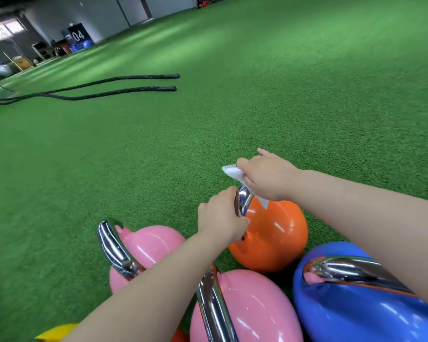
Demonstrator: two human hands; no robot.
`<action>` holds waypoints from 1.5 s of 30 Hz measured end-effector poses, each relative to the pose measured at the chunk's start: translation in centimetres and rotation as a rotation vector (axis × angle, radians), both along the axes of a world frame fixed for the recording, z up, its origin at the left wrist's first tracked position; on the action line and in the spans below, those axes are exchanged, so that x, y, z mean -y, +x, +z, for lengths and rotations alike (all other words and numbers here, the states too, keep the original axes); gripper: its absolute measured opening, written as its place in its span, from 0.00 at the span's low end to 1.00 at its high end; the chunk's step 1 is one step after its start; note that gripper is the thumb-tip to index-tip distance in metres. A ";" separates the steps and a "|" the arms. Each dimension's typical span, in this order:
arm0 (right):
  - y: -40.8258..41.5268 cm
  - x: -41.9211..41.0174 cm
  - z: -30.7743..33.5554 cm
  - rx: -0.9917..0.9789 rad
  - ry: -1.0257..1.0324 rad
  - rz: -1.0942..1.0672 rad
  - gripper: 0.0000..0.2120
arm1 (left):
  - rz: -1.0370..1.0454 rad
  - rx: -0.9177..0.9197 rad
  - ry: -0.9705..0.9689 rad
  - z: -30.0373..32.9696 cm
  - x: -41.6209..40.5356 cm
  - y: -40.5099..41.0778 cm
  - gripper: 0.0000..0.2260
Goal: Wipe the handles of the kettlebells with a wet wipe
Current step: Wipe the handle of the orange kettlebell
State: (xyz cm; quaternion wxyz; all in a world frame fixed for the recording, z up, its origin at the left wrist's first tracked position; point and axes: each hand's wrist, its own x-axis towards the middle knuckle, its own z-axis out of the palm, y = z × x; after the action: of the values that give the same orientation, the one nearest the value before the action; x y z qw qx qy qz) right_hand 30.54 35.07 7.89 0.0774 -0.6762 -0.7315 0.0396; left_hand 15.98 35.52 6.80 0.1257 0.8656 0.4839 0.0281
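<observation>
An orange kettlebell (274,235) stands on the green turf with a chrome handle (244,202). My left hand (221,218) grips the near side of that handle. My right hand (267,177) holds a white wet wipe (232,172) wrapped over the far top of the same handle; a corner of the wipe hangs down over the orange body. Two pink kettlebells (148,243) (255,307) and a blue kettlebell (351,304) with chrome handles stand closer to me.
A yellow object (56,333) shows at the bottom edge. Two black battle ropes (124,83) lie on the turf at the far left. Boxes, balls and a sign marked 04 (77,35) stand along the far wall. Green turf (307,95) stretches ahead.
</observation>
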 end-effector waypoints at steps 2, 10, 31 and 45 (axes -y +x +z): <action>0.0 0.4 0.6 -0.011 0.004 -0.025 0.04 | -0.069 -0.033 0.067 0.5 -1.1 -0.4 0.12; 2.0 2.7 0.5 -0.248 -0.094 -0.138 0.08 | -0.091 -0.067 0.163 1.1 -3.5 0.1 0.30; 2.7 4.7 2.2 -1.144 -0.044 -0.217 0.16 | -0.003 0.798 -0.241 2.9 -0.4 -1.9 0.16; 1.7 4.5 1.9 -1.465 0.125 -0.344 0.10 | 0.181 1.285 -1.014 4.7 1.4 0.2 0.28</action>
State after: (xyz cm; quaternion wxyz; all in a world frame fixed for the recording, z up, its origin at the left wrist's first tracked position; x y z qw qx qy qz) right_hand 32.26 30.58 9.81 0.5873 -0.5759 -0.3778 0.4251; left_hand 16.19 34.13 11.47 0.7510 0.4764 0.3396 0.3061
